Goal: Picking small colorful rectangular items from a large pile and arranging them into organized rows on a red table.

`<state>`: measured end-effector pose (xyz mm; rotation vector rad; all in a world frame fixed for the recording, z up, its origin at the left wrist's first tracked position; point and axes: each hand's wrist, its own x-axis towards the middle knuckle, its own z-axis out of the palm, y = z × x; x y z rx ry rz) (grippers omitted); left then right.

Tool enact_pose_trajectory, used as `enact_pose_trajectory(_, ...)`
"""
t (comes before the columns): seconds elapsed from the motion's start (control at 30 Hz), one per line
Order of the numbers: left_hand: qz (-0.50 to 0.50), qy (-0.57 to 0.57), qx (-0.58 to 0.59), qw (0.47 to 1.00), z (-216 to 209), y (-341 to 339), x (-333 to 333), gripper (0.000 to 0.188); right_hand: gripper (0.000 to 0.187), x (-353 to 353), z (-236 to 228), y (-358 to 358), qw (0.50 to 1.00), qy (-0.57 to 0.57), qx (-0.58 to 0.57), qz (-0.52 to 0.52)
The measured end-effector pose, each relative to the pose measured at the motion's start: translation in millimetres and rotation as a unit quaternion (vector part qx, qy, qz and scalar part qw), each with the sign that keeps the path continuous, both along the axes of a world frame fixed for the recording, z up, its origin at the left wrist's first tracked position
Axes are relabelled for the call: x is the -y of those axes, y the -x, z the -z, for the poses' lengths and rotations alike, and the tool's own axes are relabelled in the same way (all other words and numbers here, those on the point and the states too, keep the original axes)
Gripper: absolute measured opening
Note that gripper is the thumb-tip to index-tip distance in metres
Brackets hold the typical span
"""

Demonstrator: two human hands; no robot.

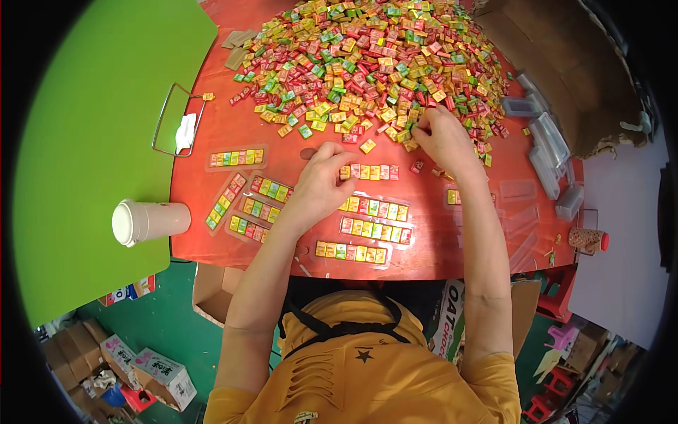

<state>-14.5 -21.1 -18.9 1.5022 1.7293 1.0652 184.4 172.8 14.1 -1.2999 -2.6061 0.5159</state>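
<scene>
My left hand [321,184] has its fingers curled at the left end of a short row of small wrapped candies [374,172] on the red table. Thumb and fingertips close on the end candy there. At the near edge of a large heap of red, yellow and green wrapped candies [367,63], my right hand [446,138] is closed in a pinch; its fingertips touch the heap and hide what is between them. Filled clear plastic trays of candies [351,252] lie nearest me, with several more trays [224,201] left of my left hand.
A white lidded cup [152,220] lies at the table's left edge, below a wire stand [173,120]. Clear plastic boxes [547,145] and a cardboard box [565,63] are at the right. A jar [588,240] lies at the right edge. Loose candies [417,166] lie near my right wrist.
</scene>
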Motion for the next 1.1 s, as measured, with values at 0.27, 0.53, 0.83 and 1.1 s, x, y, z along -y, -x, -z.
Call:
enact_pose_trajectory(0.27, -0.001, -0.03, -0.06, 0.998, 4, -2, 0, 0.039, 0.014, 83, 15, -19, 0.957, 0.096, -0.259, 0.09)
enact_pose_trajectory(0.53, -0.01, -0.05, -0.101, 0.994, 6, -6, -1, 0.038, 0.01, 110, 37, -20, 0.98, -0.062, -0.181, 0.055)
enact_pose_trajectory(0.83, -0.009, 0.004, -0.075, 0.997, -2, -6, -3, 0.041, 0.032, 96, 9, -27, 0.989, 0.008, -0.118, -0.086)
enact_pose_trajectory(1.1, 0.004, 0.016, -0.117, 0.993, 3, -5, -6, 0.04, 0.031, 96, 13, -14, 0.992, 0.03, -0.056, -0.111)
